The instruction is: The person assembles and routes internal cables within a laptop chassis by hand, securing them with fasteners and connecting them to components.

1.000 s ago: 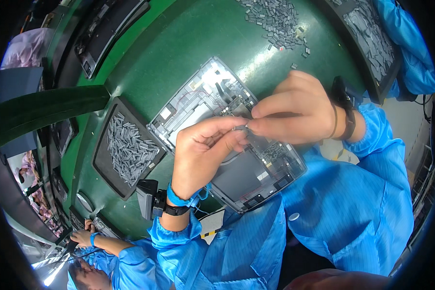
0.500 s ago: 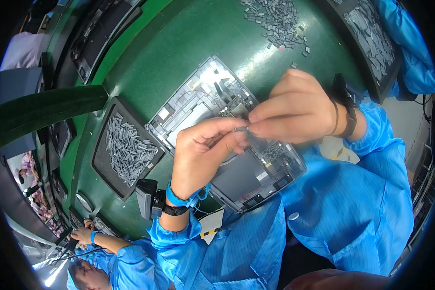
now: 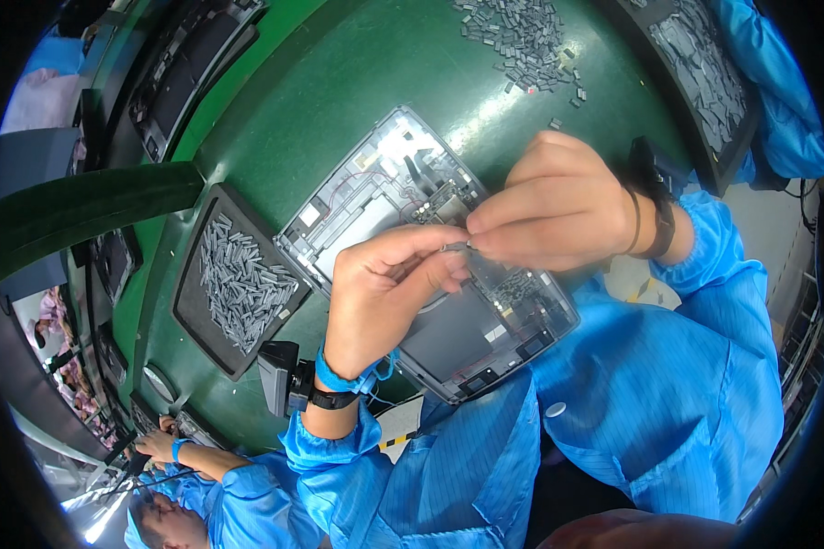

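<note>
Above an opened tablet-like device housing (image 3: pixel 449 343), my two hands meet fingertip to fingertip. My left hand (image 3: pixel 380 284) pinches a small dark grey strip-shaped part (image 3: pixel 452 246) between thumb and forefinger. At the strip's right end, the thumb and forefinger of my right hand (image 3: pixel 558 206) are pressed together on it; whether they hold a separate tiny piece is hidden. Circuit boards (image 3: pixel 447 203), thin red wires and a flat dark panel show inside the housing, which lies slanted on the green table (image 3: pixel 339 82) under both hands.
A black tray (image 3: pixel 185 306) of small grey strips stands left of the housing. Loose grey pieces (image 3: pixel 526 41) lie in a heap at the far side. Another filled tray (image 3: pixel 719 151) is at the far right. A co-worker (image 3: pixel 201 485) sits at lower left; a blue sleeve (image 3: pixel 778 73) shows upper right.
My right fingertips have shifted very slightly at the strip's end. Both hands otherwise keep their place, and the housing stays put.
</note>
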The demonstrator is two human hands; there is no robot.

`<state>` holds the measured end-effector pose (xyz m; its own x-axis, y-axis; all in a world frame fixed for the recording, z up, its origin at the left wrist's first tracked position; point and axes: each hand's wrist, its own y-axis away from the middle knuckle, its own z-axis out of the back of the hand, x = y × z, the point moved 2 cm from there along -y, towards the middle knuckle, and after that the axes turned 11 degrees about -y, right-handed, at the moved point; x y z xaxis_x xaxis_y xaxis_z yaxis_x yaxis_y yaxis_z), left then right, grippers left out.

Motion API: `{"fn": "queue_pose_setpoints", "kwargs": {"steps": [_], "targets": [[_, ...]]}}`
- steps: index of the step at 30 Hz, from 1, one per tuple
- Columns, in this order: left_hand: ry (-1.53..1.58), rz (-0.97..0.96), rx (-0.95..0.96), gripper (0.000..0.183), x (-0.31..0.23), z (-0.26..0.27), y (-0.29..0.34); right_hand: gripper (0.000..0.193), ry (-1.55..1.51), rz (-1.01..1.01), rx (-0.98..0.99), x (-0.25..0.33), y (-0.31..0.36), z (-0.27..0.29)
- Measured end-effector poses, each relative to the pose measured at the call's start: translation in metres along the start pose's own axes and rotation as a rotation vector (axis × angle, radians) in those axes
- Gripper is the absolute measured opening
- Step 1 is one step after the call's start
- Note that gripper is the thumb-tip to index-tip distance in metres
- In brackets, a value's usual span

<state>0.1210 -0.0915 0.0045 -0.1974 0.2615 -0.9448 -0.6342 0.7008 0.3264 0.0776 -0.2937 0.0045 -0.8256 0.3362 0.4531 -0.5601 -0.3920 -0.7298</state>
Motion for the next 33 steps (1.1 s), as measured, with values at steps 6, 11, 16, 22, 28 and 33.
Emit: {"fn": "queue_pose_setpoints", "kwargs": {"steps": [6, 11, 16, 22, 28, 33], "targets": [[0.006, -0.004, -0.004, 0.018, 0.0, -0.001, 0.0, 0.022, 0.017, 0.035, -0.01, -0.001, 0.001, 0.0], [0.018, -0.01, -0.002, 0.018, 0.003, -0.001, 0.001, 0.022, -0.012, 0.011, 0.012, 0.0, -0.001, 0.0], [0.004, -0.007, -0.009, 0.018, 0.004, 0.0, 0.002, 0.021, -0.039, -0.004, -0.015, -0.001, -0.001, -0.002], [-0.013, -0.029, -0.004, 0.017, 0.003, 0.0, 0.002, 0.021, -0.051, -0.005, -0.017, -0.001, -0.001, -0.003], [0.002, -0.023, 0.001, 0.016, 0.008, -0.003, 0.001, 0.02, -0.048, 0.0, -0.013, -0.003, 0.002, -0.004], [0.013, -0.023, -0.001, 0.016, 0.006, -0.003, 0.001, 0.021, -0.061, -0.011, -0.005, -0.003, 0.002, -0.003]]}}
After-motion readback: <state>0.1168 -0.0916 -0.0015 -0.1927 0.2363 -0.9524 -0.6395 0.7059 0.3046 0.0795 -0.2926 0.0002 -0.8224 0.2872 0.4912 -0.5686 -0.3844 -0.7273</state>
